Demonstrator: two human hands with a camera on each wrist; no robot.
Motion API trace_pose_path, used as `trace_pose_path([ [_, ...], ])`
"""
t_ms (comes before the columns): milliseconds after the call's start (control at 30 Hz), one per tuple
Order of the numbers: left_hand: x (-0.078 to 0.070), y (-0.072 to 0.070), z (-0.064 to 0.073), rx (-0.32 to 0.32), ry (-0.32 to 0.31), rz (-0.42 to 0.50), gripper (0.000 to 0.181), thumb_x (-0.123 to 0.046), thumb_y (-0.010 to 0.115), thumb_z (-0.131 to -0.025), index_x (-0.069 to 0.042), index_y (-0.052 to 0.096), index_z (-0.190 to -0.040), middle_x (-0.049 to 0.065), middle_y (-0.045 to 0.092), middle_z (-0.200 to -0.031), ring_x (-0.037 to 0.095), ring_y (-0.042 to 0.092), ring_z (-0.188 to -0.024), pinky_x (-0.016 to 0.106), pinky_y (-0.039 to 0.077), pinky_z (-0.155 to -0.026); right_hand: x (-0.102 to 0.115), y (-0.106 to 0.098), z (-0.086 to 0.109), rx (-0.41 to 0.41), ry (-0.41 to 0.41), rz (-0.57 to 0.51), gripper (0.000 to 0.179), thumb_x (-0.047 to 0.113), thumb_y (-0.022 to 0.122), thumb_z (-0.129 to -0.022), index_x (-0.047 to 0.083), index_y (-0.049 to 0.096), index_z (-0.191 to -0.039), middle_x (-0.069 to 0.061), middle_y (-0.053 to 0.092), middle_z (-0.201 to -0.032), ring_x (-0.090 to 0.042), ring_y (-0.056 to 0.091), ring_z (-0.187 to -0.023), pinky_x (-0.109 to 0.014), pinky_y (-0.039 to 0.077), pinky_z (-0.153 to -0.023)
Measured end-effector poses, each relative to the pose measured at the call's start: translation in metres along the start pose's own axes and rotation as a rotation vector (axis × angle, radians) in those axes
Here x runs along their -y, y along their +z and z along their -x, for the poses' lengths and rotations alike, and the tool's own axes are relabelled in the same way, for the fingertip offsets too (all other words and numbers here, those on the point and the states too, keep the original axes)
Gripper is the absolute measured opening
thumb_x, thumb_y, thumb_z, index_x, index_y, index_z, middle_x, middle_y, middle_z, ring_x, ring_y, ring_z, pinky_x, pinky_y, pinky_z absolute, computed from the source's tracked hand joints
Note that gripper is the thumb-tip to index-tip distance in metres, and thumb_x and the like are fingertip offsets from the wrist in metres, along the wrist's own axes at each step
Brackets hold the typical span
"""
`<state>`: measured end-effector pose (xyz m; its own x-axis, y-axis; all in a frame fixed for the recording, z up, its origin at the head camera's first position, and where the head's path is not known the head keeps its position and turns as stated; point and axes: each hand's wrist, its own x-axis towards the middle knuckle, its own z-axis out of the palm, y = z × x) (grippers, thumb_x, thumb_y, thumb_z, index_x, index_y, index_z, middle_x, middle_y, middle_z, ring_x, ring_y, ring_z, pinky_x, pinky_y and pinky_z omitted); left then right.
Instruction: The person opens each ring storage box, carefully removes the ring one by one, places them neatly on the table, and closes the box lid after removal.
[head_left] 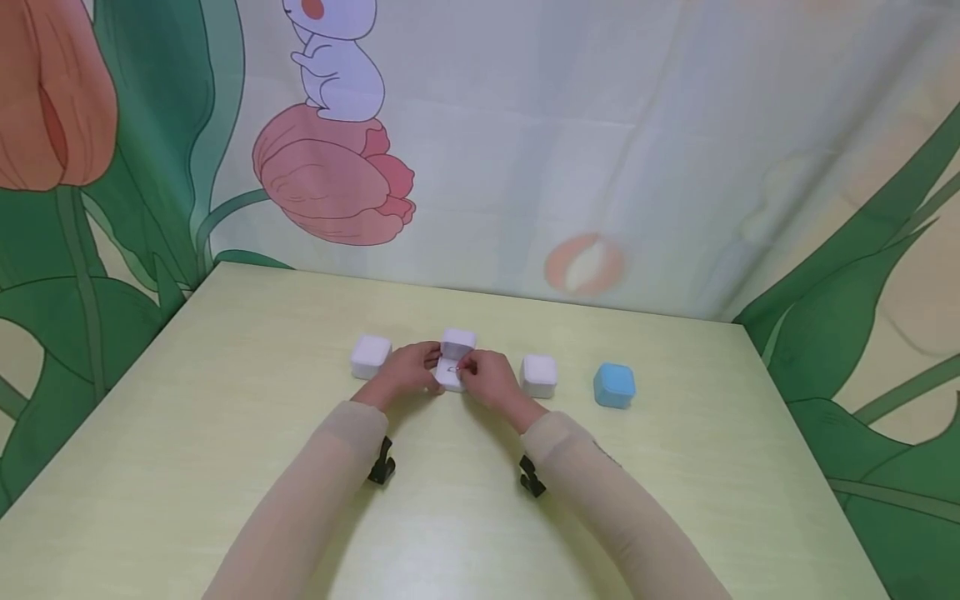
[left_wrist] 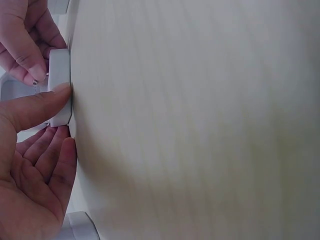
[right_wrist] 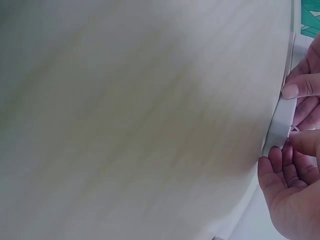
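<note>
Nearest my head camera, the left sleeve [head_left: 307, 500] and right sleeve [head_left: 622, 508], both light beige, enter from the lower edge and converge over the pale wood-grain table [head_left: 450, 533]. A black fitting [head_left: 382, 463] sits at the left cuff, and a matching one at the right cuff.

Beyond the cuffs, I read the left hand [head_left: 405, 369] as follows: thumb pressed on the front face of the open box [head_left: 450, 381], fingers bent along its left side, so the white base is gripped. The right hand [head_left: 491, 379] is closed to a fingertip pinch; thumb and index finger hold the ring [right_wrist: 295, 128], and the remaining fingers are curled by the box's right side. The ring is located at the box interior, just above the base; I cannot tell whether it is seated in the lining. The lid [head_left: 459, 342] stands raised on the far side.

In the same row, I note a closed white box [head_left: 371, 357] just beside the left hand, a second white box [head_left: 538, 376] near the right hand, and a blue box [head_left: 615, 386] farther right.

Behind the table hangs a printed curtain [head_left: 525, 150] with tulips, leaves and a white rabbit [head_left: 341, 75].
</note>
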<state>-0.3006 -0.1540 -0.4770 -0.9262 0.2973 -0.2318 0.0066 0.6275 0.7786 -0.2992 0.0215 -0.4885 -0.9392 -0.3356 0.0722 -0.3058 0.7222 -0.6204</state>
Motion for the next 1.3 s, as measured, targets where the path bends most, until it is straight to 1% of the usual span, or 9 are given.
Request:
trace_pose_path([
  [200,-0.0006,-0.0012,0.0005,0.0,-0.008,0.004,0.086,0.0,0.074,-0.08,0.008,0.033,-0.155,0.02,0.044,-0.16,0.033,0.045,-0.149,0.042,0.036,-0.124,-0.0005,-0.001,0.0011,0.001,-0.012,-0.012,0.013,0.006,0.065,-0.094,-0.003,0.074,-0.097,-0.015,0.075,-0.093,-0.018,0.059,-0.081,-0.024,0.048,-0.074],
  [600,0.0015,-0.0009,-0.0017,-0.005,-0.008,-0.028,0.085,-0.001,0.075,-0.08,0.008,0.034,-0.155,0.02,0.045,-0.159,0.033,0.046,-0.148,0.042,0.036,-0.125,-0.0018,-0.001,0.0017,0.013,-0.017,-0.032,0.013,0.005,0.064,-0.095,-0.004,0.073,-0.1,-0.017,0.076,-0.097,-0.021,0.064,-0.086,-0.028,0.053,-0.079],
  [800,0.0013,0.0,-0.0022,-0.002,-0.003,-0.029,0.085,0.0,0.074,-0.08,0.009,0.033,-0.155,0.021,0.044,-0.159,0.033,0.045,-0.148,0.042,0.036,-0.124,-0.0022,-0.002,0.0017,0.011,-0.017,-0.025,0.013,0.006,0.064,-0.095,-0.003,0.073,-0.099,-0.016,0.076,-0.097,-0.02,0.064,-0.085,-0.027,0.052,-0.077],
  [1067,0.0001,0.0001,-0.0011,0.002,0.0,-0.017,0.086,0.001,0.073,-0.08,0.009,0.032,-0.155,0.021,0.043,-0.16,0.033,0.045,-0.149,0.041,0.036,-0.124,-0.0032,-0.0025,0.0015,0.014,0.007,-0.054,0.014,0.006,0.064,-0.096,-0.003,0.073,-0.1,-0.017,0.077,-0.098,-0.02,0.063,-0.085,-0.026,0.052,-0.078],
  [1300,-0.002,-0.0002,-0.0009,-0.003,0.005,-0.049,0.085,0.0,0.073,-0.081,0.009,0.033,-0.155,0.02,0.044,-0.159,0.033,0.046,-0.148,0.041,0.035,-0.125,-0.0057,-0.0039,0.0014,0.012,0.004,-0.067,0.013,0.006,0.064,-0.096,-0.003,0.073,-0.099,-0.016,0.076,-0.096,-0.017,0.061,-0.082,-0.023,0.05,-0.075],
])
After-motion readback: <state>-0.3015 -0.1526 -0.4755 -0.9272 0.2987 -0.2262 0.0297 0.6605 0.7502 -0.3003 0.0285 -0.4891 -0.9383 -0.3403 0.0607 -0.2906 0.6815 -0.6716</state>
